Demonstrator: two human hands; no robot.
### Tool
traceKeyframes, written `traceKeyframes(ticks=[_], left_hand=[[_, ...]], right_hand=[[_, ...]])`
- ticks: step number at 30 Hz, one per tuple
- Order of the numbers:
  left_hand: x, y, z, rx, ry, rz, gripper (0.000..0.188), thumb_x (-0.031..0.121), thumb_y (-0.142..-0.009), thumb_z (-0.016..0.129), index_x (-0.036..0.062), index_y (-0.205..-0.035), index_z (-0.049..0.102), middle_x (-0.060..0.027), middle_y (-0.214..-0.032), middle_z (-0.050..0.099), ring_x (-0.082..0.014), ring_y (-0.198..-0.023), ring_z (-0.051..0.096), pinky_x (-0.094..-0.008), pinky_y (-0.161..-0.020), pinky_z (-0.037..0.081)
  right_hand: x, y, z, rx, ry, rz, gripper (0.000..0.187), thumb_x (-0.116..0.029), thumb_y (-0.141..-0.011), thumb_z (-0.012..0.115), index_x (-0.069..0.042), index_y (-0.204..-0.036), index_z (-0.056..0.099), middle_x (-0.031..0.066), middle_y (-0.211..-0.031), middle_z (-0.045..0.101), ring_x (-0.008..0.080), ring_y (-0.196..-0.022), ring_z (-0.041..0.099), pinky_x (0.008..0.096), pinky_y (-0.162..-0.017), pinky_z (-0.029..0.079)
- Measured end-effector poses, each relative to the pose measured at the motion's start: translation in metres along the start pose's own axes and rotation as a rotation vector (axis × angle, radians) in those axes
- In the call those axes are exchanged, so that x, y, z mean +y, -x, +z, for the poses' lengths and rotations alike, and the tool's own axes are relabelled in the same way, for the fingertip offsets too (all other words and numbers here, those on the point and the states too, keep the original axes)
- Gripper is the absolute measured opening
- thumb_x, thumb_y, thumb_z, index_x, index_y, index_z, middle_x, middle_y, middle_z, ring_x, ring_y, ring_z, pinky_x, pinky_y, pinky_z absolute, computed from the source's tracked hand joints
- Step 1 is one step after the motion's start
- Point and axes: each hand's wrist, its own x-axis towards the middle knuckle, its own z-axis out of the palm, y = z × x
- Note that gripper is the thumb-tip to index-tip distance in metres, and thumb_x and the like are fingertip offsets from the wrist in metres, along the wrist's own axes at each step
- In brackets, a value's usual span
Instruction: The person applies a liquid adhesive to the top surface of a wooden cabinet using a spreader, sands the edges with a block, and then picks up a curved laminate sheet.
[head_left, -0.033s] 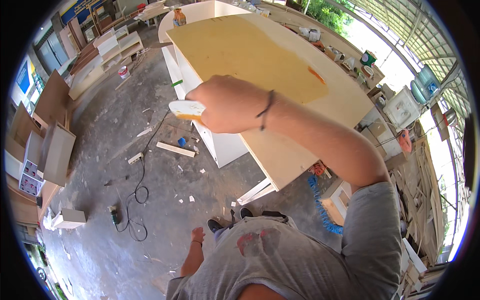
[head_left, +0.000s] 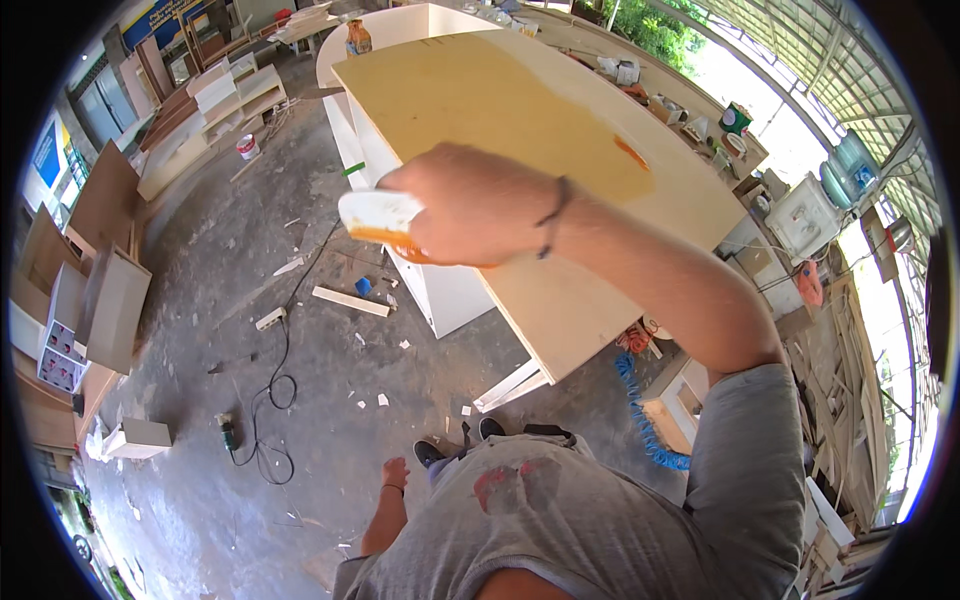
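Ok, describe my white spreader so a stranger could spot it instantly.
Find the big panel partly coated yellow. Your right hand overlaps its left edge, gripping the flat white spreader. Orange smears along its lower edge distinguish it from the white boards nearby.

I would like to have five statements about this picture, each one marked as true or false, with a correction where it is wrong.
1. The right hand holds a white spreader. True.
2. The spreader is completely clean. False: orange-brown paste lies along its edge.
3. The yellow coating covers only part of the large panel. True.
4. The left hand rests on the panel. False: the left hand hangs away from it.
5. The blue coiled hose lies to the person's left. False: the hose is on the right.
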Motion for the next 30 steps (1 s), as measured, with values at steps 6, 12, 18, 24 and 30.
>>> traceKeyframes(ticks=[6,12,18,24,30], left_hand=[[0.079,0.049,0.005,0.003,-0.573,-0.016,0.03,0.033,-0.069,0.071,0.0147,-0.089,0.059,-0.0028,-0.089,0.062,-0.0205,-0.091,0.059,-0.0363,-0.075,0.049],[0.073,0.051,0.051,0.074,-0.318,0.186,0.037,0.041,-0.07,0.07,0.0132,-0.09,0.059,-0.0057,-0.087,0.063,-0.0223,-0.085,0.061,-0.0379,-0.071,0.05],[0.106,0.03,0.064,0.242,0.058,0.135,0.031,0.036,-0.075,0.064,0.011,-0.093,0.058,-0.0071,-0.085,0.062,-0.0219,-0.077,0.062,-0.0371,-0.063,0.05],[0.149,0.03,0.062,0.327,-0.062,0.16,0.023,0.027,-0.079,0.061,0.0099,-0.094,0.058,-0.0067,-0.087,0.061,-0.0212,-0.075,0.062,-0.0347,-0.061,0.05],[0.148,0.074,0.099,0.082,-0.438,-0.1,0.028,0.023,-0.07,0.073,0.0123,-0.09,0.057,-0.0056,-0.091,0.062,-0.0225,-0.09,0.059,-0.034,-0.074,0.049]], right_hand=[[0.129,0.071,-0.058,0.245,0.03,0.242,0.031,-0.002,-0.073,0.051,-0.005,-0.103,0.06,0.0165,-0.082,0.064,0.0302,-0.07,0.062,0.0363,-0.066,0.05],[0.157,0.128,0.023,0.319,0.45,0.104,0.032,-0.002,-0.076,0.045,-0.008,-0.104,0.058,0.0167,-0.078,0.061,0.0317,-0.069,0.061,0.0408,-0.066,0.049],[0.203,0.142,-0.077,0.274,0.291,0.396,0.029,-0.006,-0.072,0.049,-0.007,-0.099,0.061,0.0212,-0.083,0.062,0.0362,-0.081,0.06,0.0416,-0.074,0.047],[0.256,0.136,-0.069,0.143,0.334,0.342,0.038,-0.004,-0.07,0.05,0.0,-0.107,0.057,0.0238,-0.092,0.061,0.0352,-0.088,0.059,0.0393,-0.079,0.046],[0.174,0.084,-0.038,0.041,0.199,0.208,0.035,-0.007,-0.07,0.052,-0.002,-0.104,0.06,0.022,-0.092,0.062,0.0348,-0.086,0.059,0.0398,-0.077,0.046]])
